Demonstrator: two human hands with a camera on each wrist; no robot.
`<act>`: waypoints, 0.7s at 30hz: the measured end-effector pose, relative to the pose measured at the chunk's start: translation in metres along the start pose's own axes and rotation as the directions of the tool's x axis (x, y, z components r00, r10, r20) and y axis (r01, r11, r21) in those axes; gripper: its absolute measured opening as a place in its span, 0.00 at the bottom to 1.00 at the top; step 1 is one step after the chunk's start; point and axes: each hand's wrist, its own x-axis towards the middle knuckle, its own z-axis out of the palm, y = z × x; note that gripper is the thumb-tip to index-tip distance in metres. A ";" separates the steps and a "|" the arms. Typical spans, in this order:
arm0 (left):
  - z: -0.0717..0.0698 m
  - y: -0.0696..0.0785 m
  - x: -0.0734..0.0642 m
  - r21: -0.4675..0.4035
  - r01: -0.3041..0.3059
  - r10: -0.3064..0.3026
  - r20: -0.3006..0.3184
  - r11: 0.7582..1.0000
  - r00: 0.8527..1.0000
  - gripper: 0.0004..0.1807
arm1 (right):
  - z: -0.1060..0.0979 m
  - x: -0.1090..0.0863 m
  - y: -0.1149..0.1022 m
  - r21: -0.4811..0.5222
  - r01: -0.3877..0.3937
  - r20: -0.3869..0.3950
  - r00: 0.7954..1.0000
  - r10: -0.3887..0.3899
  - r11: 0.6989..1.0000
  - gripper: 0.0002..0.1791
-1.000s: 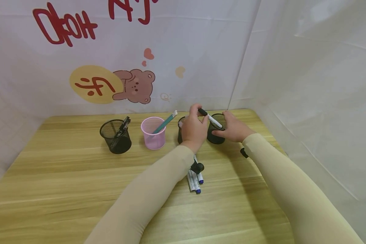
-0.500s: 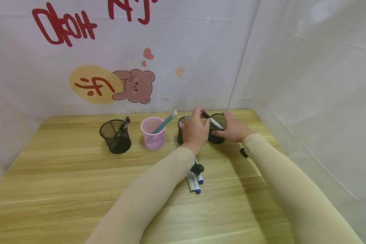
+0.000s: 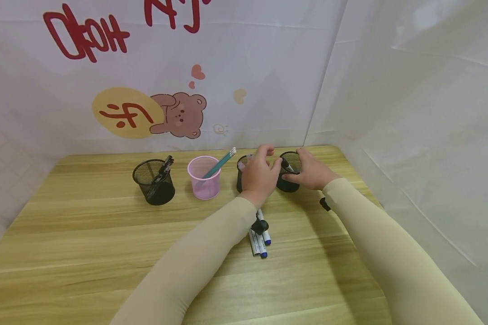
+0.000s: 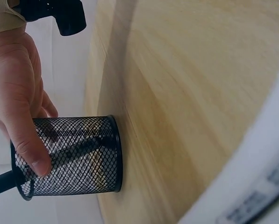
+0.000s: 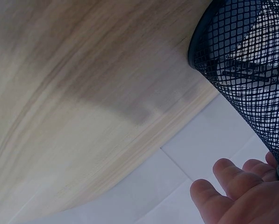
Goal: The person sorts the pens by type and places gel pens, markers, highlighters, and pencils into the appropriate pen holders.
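Observation:
My right hand (image 3: 315,171) grips a black mesh pen cup (image 3: 288,184) at the right back of the table. Its thumb lies against the cup's side in the left wrist view, and the cup stands upright. Inside leans a whiteboard marker (image 4: 3,183), its black cap above the rim. Just left of that cup hovers my left hand (image 3: 258,176), fingers apart and holding nothing. Another black mesh cup (image 3: 240,181) is partly hidden behind the left hand; whether they touch I cannot tell. Below the left wrist lie several white markers (image 3: 262,249) with blue ends.
A pink mesh cup (image 3: 206,187) with green pencils (image 3: 220,164) stands left of the hands. Farther left is a black mesh cup (image 3: 160,193) holding black pens (image 3: 165,168). White curtains (image 3: 260,90) rise behind the table (image 3: 105,253) and at its right.
The black-capped marker has slid from my left hand down into the right-hand cup. My left fingers have let go of it and drawn slightly back. The right hand has stayed on the cup.

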 end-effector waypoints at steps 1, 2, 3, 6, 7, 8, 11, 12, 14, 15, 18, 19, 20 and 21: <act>-0.002 0.000 -0.001 -0.003 -0.014 0.014 0.002 1.000 1.000 0.20 | 0.000 -0.001 -0.001 0.003 -0.001 0.001 1.000 0.001 1.000 0.54; -0.004 0.000 -0.001 -0.007 -0.028 0.028 0.005 1.000 1.000 0.20 | 0.000 -0.001 -0.001 0.006 -0.001 0.002 1.000 0.001 1.000 0.54; -0.006 0.000 -0.002 -0.008 -0.042 0.042 0.007 0.999 0.999 0.20 | -0.001 -0.001 -0.001 0.009 -0.001 0.003 1.000 0.001 1.000 0.53; -0.013 0.000 -0.004 -0.022 -0.084 0.084 0.025 0.996 0.996 0.21 | -0.001 -0.001 -0.002 0.014 -0.007 0.005 1.000 0.007 1.000 0.53; -0.016 0.000 -0.005 -0.027 -0.095 0.096 0.036 0.995 0.995 0.21 | -0.001 -0.002 -0.003 0.016 -0.009 0.005 1.000 0.009 1.000 0.53; -0.019 0.000 -0.006 -0.026 -0.103 0.105 0.049 0.994 0.993 0.20 | -0.001 -0.002 -0.002 0.017 -0.011 0.004 1.000 0.011 1.000 0.53; -0.029 -0.002 -0.010 -0.011 -0.125 0.125 0.102 0.992 0.987 0.20 | 0.000 -0.001 -0.002 0.015 -0.016 0.001 1.000 0.016 1.000 0.53; -0.033 -0.003 -0.011 -0.005 -0.129 0.129 0.124 0.992 0.984 0.20 | 0.000 -0.001 -0.002 0.017 -0.018 0.001 1.000 0.018 1.000 0.53; -0.041 -0.004 -0.014 0.011 -0.131 0.127 0.169 0.991 0.977 0.21 | 0.001 -0.002 -0.002 0.018 -0.022 0.001 1.000 0.022 1.000 0.54; -0.045 -0.006 -0.015 0.016 -0.130 0.125 0.194 0.991 0.973 0.21 | 0.001 -0.002 -0.002 0.015 -0.023 0.002 1.000 0.023 1.000 0.54; -0.057 -0.010 -0.018 0.036 -0.127 0.113 0.274 0.991 0.955 0.22 | 0.000 -0.002 -0.003 0.012 -0.024 0.003 1.000 0.024 1.000 0.55; -0.061 -0.012 -0.019 0.048 -0.124 0.104 0.299 0.991 0.949 0.23 | 0.000 -0.003 -0.004 0.008 -0.024 0.001 1.000 0.024 1.000 0.55; -0.065 -0.014 -0.020 0.061 -0.121 0.094 0.327 0.991 0.940 0.23 | 0.000 -0.003 -0.004 0.006 -0.025 0.001 1.000 0.025 1.000 0.55; -0.069 -0.016 -0.021 0.079 -0.117 0.082 0.355 0.990 0.931 0.23 | 0.000 -0.003 -0.004 0.003 -0.021 0.002 1.000 0.021 1.000 0.54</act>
